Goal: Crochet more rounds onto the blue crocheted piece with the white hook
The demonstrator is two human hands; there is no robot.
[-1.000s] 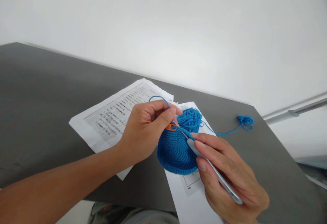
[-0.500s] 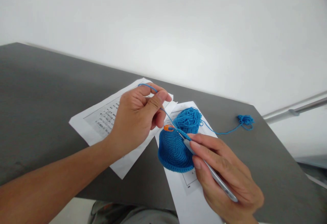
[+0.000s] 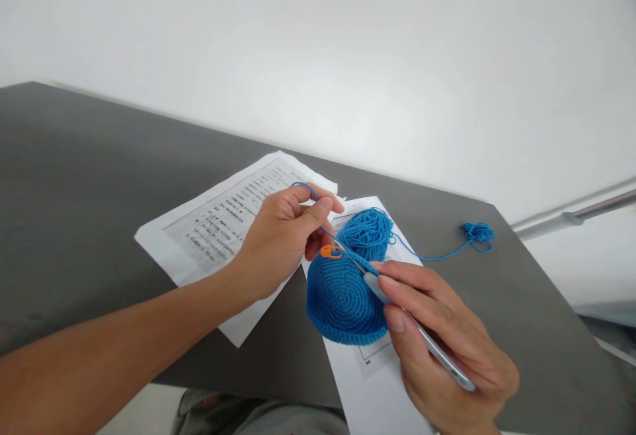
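From where I stand, the round blue crocheted yarn piece (image 3: 345,299), cupped like a shallow bowl, looks light, soft and stretchy; it should squash without harm, though a tug could pull out loops. I'd hold it by its thicker rim. Tight rings spiral round its middle, and an orange plastic stitch marker (image 3: 330,251) sits at its eleven o'clock.

It lies over a white printed paper sheet (image 3: 385,392); whether it touches the paper, I can't tell. At four o'clock, the right hand (image 3: 447,336) has its grip closed round a grey-handled metal crochet hook (image 3: 444,359), whose tip is at the rim. At ten o'clock, the left hand's (image 3: 278,243) grip is narrow, pinching a thin blue yarn strand (image 3: 307,187).

Farther out, a plump blue yarn ball (image 3: 366,233) sits at one o'clock, and a small blue yarn tangle (image 3: 477,233) lies on the dark grey desk (image 3: 124,190) towards two.
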